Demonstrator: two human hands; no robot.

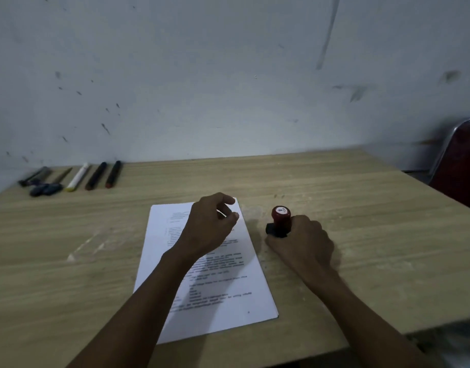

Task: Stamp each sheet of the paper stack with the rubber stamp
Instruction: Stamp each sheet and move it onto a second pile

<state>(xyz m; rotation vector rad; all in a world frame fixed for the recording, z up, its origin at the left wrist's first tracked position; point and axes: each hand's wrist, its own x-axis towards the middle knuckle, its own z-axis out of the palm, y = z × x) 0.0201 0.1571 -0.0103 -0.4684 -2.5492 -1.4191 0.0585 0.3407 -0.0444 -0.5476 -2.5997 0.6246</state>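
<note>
The stamp [280, 220] stands upright on the table [361, 208], just right of the paper stack [218, 301]. The right hand [305, 243] grips its base with curled fingers. The left hand [210, 227] hovers over the stack's top edge, fingers loosely bent, holding nothing. Pens [95, 176] lie near the wall [228, 75].

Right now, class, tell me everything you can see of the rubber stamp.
The rubber stamp has a rounded dark red handle, glossy like plastic, with a pale round label on top, above a black base. It stands roughly upright on the wooden table, just right of the paper stack, not on it. The right hand grips it from the near side, fingers curled round its lower part. Its printing face is hidden.
</note>
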